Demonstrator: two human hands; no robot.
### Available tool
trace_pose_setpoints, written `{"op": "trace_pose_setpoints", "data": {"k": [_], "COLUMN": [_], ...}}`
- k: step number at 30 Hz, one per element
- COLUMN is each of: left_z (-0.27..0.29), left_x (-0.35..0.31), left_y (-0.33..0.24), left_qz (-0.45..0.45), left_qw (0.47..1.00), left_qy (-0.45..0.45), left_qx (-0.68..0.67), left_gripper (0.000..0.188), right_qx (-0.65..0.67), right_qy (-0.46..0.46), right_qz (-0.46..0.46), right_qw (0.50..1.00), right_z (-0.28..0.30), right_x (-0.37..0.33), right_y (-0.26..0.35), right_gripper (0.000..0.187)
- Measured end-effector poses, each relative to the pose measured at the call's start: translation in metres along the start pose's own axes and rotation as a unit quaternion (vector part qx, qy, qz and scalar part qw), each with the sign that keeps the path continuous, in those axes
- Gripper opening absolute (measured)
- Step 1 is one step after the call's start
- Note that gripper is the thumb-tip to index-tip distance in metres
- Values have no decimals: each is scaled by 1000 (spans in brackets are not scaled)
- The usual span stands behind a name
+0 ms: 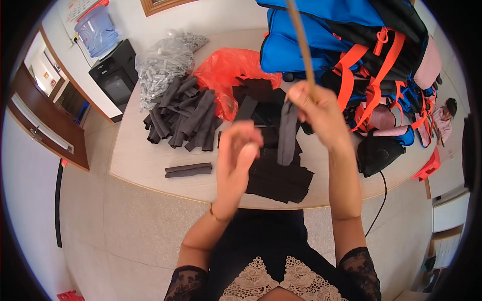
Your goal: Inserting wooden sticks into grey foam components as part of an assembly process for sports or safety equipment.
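My right hand is closed round a thin wooden stick that slants up and away. From the same fingers hangs a dark grey fabric tube, above the table. Its upper end is partly hidden by the hand. To the left, my left hand is raised, fingers loosely curved and thumb apart, slightly blurred, with nothing seen in it. Below and between the hands lie flat dark fabric pieces in a stack. A single grey fabric tube rests near the table's front edge, left of my left hand.
A heap of grey fabric tubes lies at the left, before a clear plastic bag of small greyish pieces. Behind the stack is a red plastic bag. Blue bags with orange straps crowd the table's right; a person sits beyond.
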State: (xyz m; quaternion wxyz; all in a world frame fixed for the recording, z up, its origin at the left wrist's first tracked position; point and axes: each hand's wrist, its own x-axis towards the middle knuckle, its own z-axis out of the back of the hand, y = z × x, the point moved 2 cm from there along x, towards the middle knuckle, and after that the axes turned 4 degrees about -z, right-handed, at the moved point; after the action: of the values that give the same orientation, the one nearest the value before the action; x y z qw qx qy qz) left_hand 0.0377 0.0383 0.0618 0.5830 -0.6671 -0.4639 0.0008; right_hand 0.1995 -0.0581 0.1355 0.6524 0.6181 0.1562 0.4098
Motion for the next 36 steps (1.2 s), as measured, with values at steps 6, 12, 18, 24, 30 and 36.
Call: {"op": "trace_pose_setpoints", "data": {"k": [6, 12, 18, 24, 30, 36], "left_z": [-4, -13, -9, 8, 14, 8], "left_x": [30, 14, 46, 56, 18, 14], "left_y": [22, 34, 11, 0, 35, 30], "left_qz": [88, 81, 113, 26, 105, -31], "left_qw": [992, 989, 991, 992, 994, 971], "left_qy": [82, 3, -61, -63, 39, 114], "left_qx": [-35, -124, 47, -107, -2, 207], "left_gripper": [12, 14, 20, 12, 10, 14], "right_qx": [115, 140, 23, 137, 192, 150], "right_qy": [-60, 14, 3, 0, -31, -31], "right_qz": [-11, -80, 22, -104, -38, -55], "right_qw": [991, 987, 999, 985, 980, 987], "right_z": [-21, -24, -29, -29, -38, -32], "right_x": [-29, -44, -51, -56, -49, -23], "right_y": [-18, -40, -52, -55, -43, -39], "right_gripper": [20, 13, 10, 13, 21, 17]}}
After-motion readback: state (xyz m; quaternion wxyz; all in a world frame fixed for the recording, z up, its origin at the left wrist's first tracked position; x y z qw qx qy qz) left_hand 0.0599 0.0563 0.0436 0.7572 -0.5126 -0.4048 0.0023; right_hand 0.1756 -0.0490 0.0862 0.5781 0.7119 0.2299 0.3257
